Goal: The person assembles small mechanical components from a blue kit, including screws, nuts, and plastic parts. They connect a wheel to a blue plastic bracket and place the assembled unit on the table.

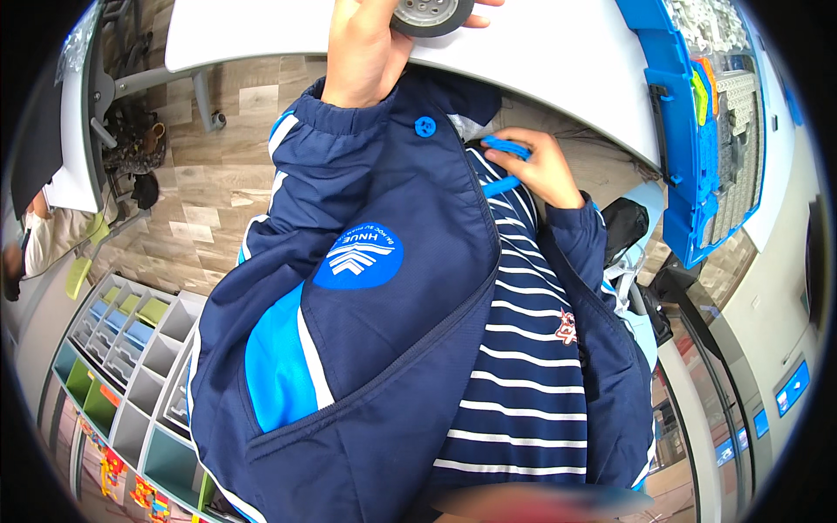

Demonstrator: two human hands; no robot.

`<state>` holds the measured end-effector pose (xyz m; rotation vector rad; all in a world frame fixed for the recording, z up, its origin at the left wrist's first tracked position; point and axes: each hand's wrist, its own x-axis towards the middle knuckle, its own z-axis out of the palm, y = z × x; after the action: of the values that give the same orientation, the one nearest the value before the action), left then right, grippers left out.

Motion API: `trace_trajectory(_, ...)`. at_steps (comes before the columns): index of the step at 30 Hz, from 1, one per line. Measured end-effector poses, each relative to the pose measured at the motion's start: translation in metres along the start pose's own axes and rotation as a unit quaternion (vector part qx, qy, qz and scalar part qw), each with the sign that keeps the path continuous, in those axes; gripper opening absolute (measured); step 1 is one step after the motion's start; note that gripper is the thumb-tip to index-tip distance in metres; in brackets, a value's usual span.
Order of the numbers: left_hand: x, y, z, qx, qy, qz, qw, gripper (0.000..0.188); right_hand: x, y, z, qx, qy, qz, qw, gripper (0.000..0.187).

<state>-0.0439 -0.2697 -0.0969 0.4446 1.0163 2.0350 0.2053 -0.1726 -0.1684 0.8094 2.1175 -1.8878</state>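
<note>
At the top of the head view, my left hand [370,52] is closed around a small wheel [429,12] with a black tyre and a grey hub. The wheel is held at the edge of the white table [261,30] and is cut off by the picture's top. In front of my striped shirt, the fingers of my right hand [542,167] pinch a blue plastic piece [506,146]. Just below it shows a blue bar [501,186]; I cannot tell whether the two are joined. A small round blue piece [425,127] appears against my dark blue jacket [392,192], below the wheel.
A blue storage case [678,187] with grey, orange and lime green parts stands at the table's right side. Grey shelving [144,366] with drawers is at lower left. A person's white sleeve [52,242] shows at far left. A black bag [626,228] lies beyond my right arm.
</note>
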Motion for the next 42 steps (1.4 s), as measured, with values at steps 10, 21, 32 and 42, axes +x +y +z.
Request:
trace_trajectory(10,0.013,0.020,-0.013,0.381,0.120,0.159,0.903,0.018,0.038,0.016,0.024,-0.122,0.005,-0.057,0.991,0.029)
trace_trajectory(21,0.009,0.037,-0.030,0.640,0.101,0.332,0.686,0.026,0.052,0.019,0.030,-0.118,-0.008,-0.052,0.992,0.024)
trace_trajectory(32,-0.105,-0.016,-0.056,0.654,-0.238,0.013,0.718,0.039,-0.002,-0.003,0.000,-0.075,0.049,-0.041,0.995,0.021)
trace_trajectory(42,-0.089,-0.027,-0.073,0.619,-0.260,-0.006,0.741,0.022,0.001,-0.188,-0.049,-0.014,0.062,-0.137,0.989,0.017)
